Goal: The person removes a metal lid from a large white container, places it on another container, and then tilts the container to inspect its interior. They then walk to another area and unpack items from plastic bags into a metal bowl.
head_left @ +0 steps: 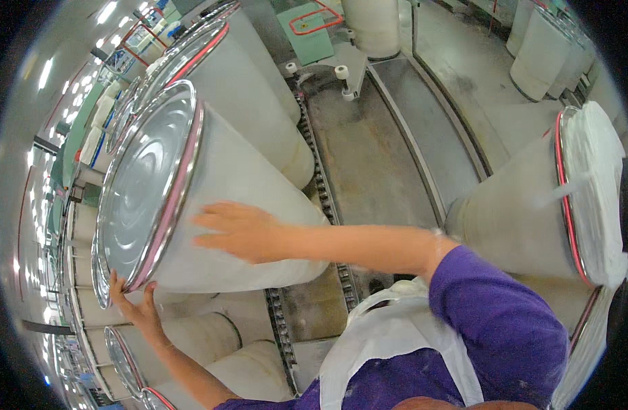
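A tall white cylindrical can (252, 198) with a shiny metal rim and a pinkish-red band stands at my left. Its round silver top plate (144, 181) shows within the rim. My left hand (134, 305) is hooked over the near edge of that rim, fingers on the top side and thumb on the outer wall. Across my body reaches my right arm. The right hand (242, 232), slightly blurred, has its fingers stretched out at the can's side wall; whether the palm presses on it I cannot tell.
More white cans (259, 116) stand beyond this one, and others (191, 342) stand nearer. At my right is a can (512, 198) heaped with white fibre (594, 191). Toothed chain tracks (321, 171) and metal rails (413, 147) run along the floor. Ahead are white rollers (341, 73) on a bracket.
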Demonstrator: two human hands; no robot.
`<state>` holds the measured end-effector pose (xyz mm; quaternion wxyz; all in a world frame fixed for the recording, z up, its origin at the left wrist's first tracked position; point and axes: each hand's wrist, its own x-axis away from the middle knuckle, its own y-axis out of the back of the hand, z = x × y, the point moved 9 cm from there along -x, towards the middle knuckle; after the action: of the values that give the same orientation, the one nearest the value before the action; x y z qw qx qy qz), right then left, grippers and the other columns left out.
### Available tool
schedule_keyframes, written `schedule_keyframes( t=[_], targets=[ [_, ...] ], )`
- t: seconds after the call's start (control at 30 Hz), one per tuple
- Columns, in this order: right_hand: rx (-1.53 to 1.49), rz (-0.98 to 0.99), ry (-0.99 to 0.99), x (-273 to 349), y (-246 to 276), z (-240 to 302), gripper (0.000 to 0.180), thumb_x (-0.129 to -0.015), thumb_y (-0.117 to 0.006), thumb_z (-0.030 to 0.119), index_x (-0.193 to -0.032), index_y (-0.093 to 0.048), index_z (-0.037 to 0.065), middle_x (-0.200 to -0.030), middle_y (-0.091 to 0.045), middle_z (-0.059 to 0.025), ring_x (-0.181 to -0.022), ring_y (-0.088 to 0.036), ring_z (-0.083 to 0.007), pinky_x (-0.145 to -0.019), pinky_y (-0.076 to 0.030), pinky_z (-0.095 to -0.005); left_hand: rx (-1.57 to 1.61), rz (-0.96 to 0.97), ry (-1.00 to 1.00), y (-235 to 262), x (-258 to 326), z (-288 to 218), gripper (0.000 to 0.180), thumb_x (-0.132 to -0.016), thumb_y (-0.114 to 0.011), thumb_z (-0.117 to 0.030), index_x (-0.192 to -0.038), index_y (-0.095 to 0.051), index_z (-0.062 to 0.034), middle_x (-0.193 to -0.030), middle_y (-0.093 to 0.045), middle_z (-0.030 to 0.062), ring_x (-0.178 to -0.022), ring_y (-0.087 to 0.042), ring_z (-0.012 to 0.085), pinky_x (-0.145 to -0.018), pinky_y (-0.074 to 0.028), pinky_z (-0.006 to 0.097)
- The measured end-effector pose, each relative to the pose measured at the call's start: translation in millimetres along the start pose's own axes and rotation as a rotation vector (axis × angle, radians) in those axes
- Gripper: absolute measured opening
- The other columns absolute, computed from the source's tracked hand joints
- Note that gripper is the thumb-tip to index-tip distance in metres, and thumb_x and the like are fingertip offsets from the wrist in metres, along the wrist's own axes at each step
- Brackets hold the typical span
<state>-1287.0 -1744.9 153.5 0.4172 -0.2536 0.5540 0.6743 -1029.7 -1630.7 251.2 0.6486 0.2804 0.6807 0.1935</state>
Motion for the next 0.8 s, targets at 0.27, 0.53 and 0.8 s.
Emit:
schedule_keyframes(
  t=[0.27, 0.53, 0.8],
  targets=[
    [0.035, 0.549, -0.951, 383.3, 140.5, -238.4, 0.035, -0.083, -0.064, 0.016, -0.118, -0.064, 0.011, -0.115, -0.065, -0.0146, -0.105, -0.060, -0.0365, -0.091, -0.048, -0.0444, -0.073, 0.235, -0.293, -183.8, 55.8, -197.4, 0.030, -0.085, -0.066, -0.002, -0.114, -0.060, -0.0036, -0.122, -0.061, 0.0165, -0.113, -0.057, 0.0343, -0.096, -0.045, 0.046],
    [0.180, 0.358, -1.490, 510.5, 320.4, -357.6, 0.036, -0.083, -0.068, 0.017, -0.117, -0.064, 0.008, -0.112, -0.067, -0.0127, -0.096, -0.066, -0.0293, -0.084, -0.052, -0.0410, 0.804, 1.309, 0.502, -450.6, 92.6, -366.2, 0.032, -0.084, -0.070, -0.018, -0.114, -0.067, -0.0065, -0.113, -0.067, 0.0124, -0.109, -0.060, 0.0248, -0.096, -0.044, 0.037],
    [0.156, 0.496, -1.559, 554.8, 346.2, -467.5, 0.034, -0.082, -0.069, 0.013, -0.115, -0.065, 0.004, -0.109, -0.068, -0.0136, -0.088, -0.066, -0.0301, -0.079, -0.052, -0.0377, 0.989, 1.704, 0.361, -563.2, 56.7, -456.1, 0.039, -0.088, -0.065, -0.018, -0.125, -0.058, -0.0081, -0.122, -0.062, 0.0113, -0.112, -0.059, 0.0270, -0.097, -0.043, 0.036]
  ],
)
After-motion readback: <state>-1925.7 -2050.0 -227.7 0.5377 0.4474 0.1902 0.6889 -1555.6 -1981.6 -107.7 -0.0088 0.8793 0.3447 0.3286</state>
